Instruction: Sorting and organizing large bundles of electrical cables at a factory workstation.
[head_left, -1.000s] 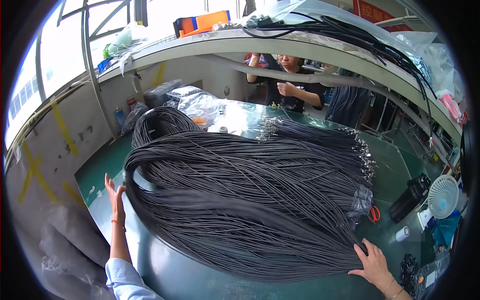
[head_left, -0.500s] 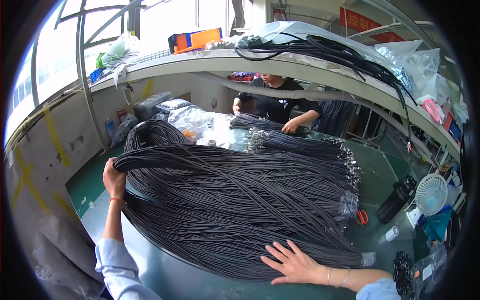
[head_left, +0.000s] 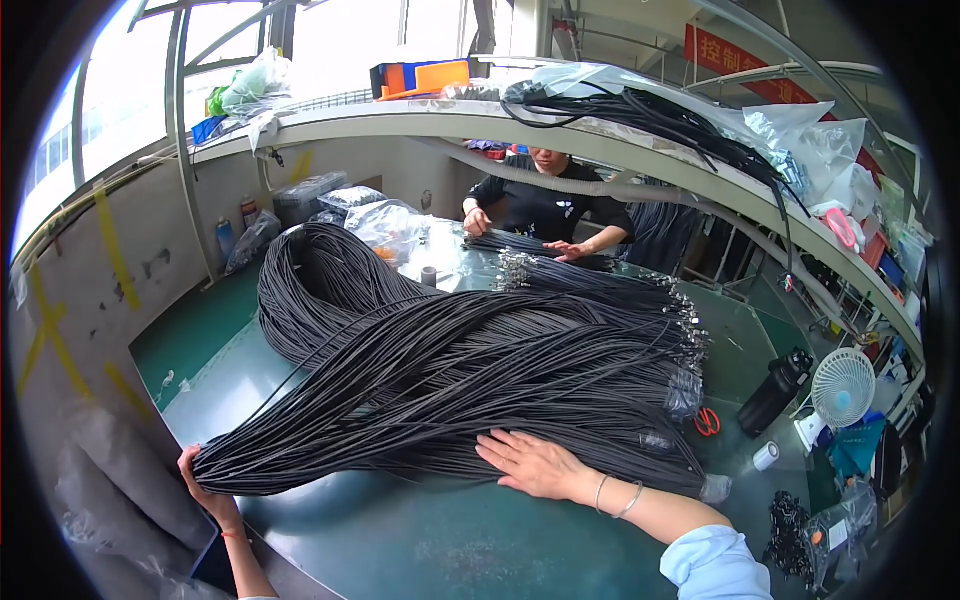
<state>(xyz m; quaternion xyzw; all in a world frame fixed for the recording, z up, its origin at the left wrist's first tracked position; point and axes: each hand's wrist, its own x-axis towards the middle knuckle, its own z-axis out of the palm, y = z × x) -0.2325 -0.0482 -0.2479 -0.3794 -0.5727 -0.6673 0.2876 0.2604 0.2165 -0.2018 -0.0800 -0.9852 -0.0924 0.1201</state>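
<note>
Through the head camera I see the black cable bundle (head_left: 430, 380) lying across the green counter (head_left: 450, 545). My left hand (head_left: 212, 503) grasps the bundle's near-left end, its fingers seemingly curled around, though the cables partly hide them. My right hand (head_left: 535, 466) lies open, palm down on the bundle's near edge. Right of the bundle are red-handled scissors (head_left: 708, 422) and a black bottle (head_left: 773, 396).

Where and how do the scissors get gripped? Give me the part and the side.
By the red handles of the scissors, probably from the right and slightly above. The loops show uncovered, while the cables and their plastic wrap crowd the left side. A gap toward the bottle should leave finger room. The blades can't be made out.
</note>
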